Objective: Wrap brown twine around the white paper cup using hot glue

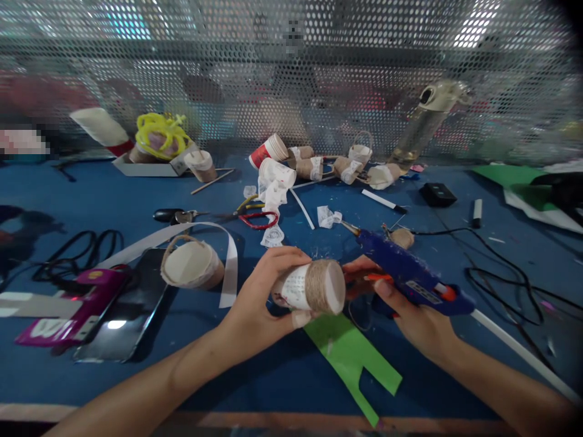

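Note:
My left hand [259, 297] is wrapped round a paper cup [294, 288] lying on its side. Twine is wound round one end of the cup, and printed white paper covers the rest. My right hand [410, 315] grips a blue glue gun [401, 267], with its nozzle pointing up and left and a white glue stick [519, 346] sticking out of its back. The nozzle is apart from the cup. Beneath the cup lies a green paper piece [350, 352] with a notch cut in it. A thin loop of twine hangs near my right fingers.
Left stand a basket-like cup with a twine handle [194, 264], a dark phone [132, 309] and a purple device [77, 309]. Scissors [259, 218], paper scraps and several decorated cups [310, 168] lie beyond. A bottle [426, 127] leans on the perforated metal screen [218, 79]. Black cable [501, 273] coils right.

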The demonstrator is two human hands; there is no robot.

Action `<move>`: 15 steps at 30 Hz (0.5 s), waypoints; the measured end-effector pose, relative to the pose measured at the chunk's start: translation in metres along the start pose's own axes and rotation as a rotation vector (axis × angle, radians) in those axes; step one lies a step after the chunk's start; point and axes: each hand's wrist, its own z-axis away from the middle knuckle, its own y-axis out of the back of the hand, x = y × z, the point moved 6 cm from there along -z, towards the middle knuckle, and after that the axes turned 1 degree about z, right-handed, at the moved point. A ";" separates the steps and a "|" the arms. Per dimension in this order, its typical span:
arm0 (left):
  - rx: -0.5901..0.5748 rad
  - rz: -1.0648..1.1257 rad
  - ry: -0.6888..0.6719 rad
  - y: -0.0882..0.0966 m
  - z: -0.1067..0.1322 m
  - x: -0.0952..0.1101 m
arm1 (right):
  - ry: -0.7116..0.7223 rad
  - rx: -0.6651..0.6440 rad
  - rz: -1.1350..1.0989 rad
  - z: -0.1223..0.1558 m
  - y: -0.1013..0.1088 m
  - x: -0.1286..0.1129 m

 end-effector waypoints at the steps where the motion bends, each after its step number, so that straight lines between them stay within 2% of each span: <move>1: 0.002 0.015 0.036 0.000 0.000 -0.002 | 0.023 0.018 0.011 0.001 0.002 0.000; 4: 0.006 -0.018 0.130 0.000 -0.001 -0.007 | 0.122 0.076 0.075 0.006 0.008 -0.002; 6: 0.019 -0.094 0.133 0.002 -0.002 -0.008 | 0.157 0.061 0.116 0.009 0.007 -0.002; 11: 0.030 -0.292 0.047 0.000 -0.002 -0.007 | 0.288 -0.124 0.043 0.015 -0.019 -0.014; 12: 0.026 -0.316 0.036 -0.001 -0.001 -0.008 | 0.292 -0.185 0.046 0.016 -0.027 -0.016; 15: 0.014 -0.322 0.031 -0.004 0.000 -0.011 | 0.275 -0.236 0.070 0.014 -0.040 -0.017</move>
